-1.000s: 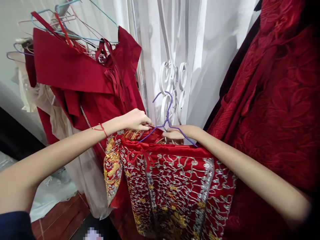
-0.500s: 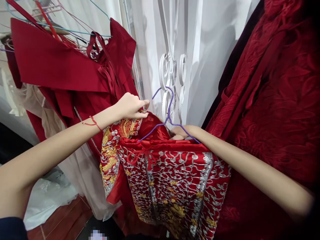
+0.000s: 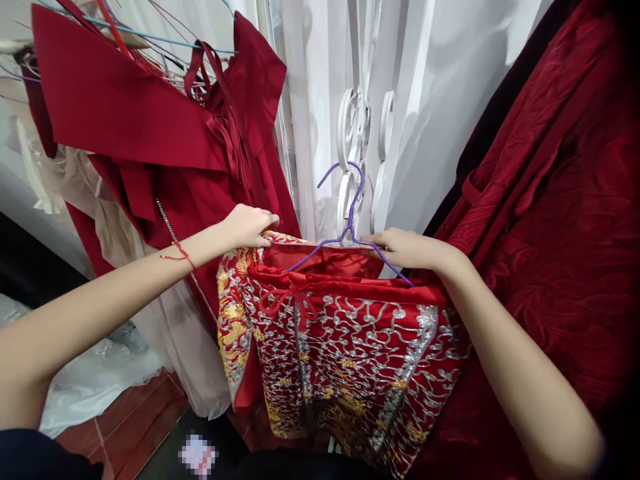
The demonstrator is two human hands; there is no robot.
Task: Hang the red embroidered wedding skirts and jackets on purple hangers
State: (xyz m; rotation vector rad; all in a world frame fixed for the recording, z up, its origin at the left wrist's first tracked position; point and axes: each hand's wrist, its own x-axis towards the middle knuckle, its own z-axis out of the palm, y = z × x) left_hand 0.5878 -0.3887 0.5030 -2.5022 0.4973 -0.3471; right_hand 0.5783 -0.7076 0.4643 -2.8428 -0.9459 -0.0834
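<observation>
A red skirt (image 3: 350, 347) with silver and gold embroidery hangs in front of me from a purple wire hanger (image 3: 351, 227); a red bow is tied at its waistband. Behind it is a matching embroidered jacket (image 3: 233, 327), with one sleeve showing at the left. My left hand (image 3: 247, 227) is closed on the jacket's upper edge, left of the hanger. On the other side, my right hand (image 3: 405, 250) pinches the far end of that edge, behind the hanger's right arm. Between the two hands the edge is stretched nearly straight, showing red lining below it.
A dark red gown (image 3: 135, 120) hangs at the left among several wire hangers. Another red patterned garment (image 3: 560, 267) fills the right side. White scrolled metalwork (image 3: 346, 127) stands behind the purple hanger, before white curtains. Pale fabric (image 3: 100, 387) lies on the reddish tiled floor (image 3: 130, 420).
My right hand has come up from behind the skirt's waistband to the jacket's edge. My left hand has lowered slightly, and the jacket's edge is now pulled straighter. The view has shifted.
</observation>
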